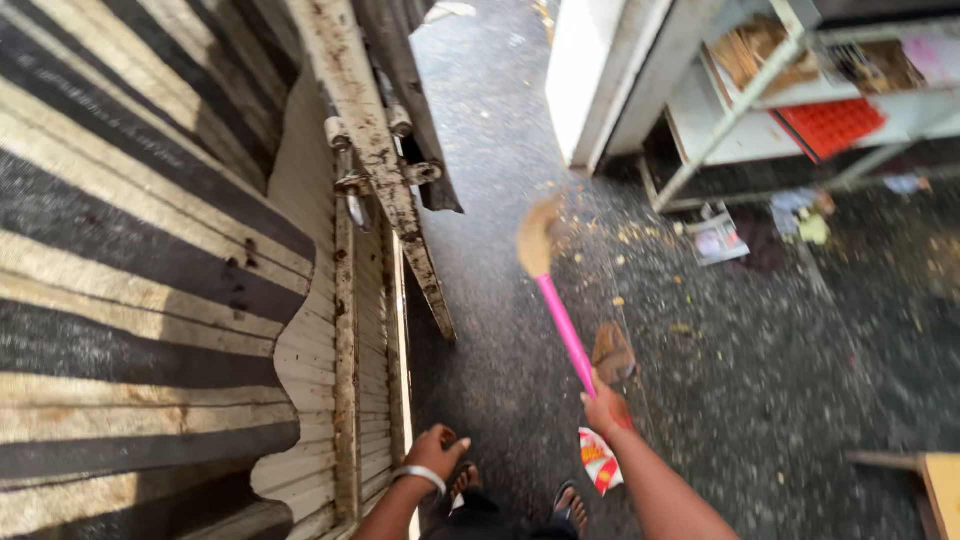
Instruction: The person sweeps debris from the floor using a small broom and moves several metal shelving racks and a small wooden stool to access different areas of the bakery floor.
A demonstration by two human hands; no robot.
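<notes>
— Two hands; what's in each?
— Right hand fingers are closed round the pink broom handle, bristles far ahead of them on the floor. Left hand hangs loosely curled, empty, beside the shutter.

Silver bangle, bare arms, dark sandals

A shopfront on a street: corrugated roller shutter at left, littered speckled pavement down the middle, stocked white metal shelving at upper right.
</notes>
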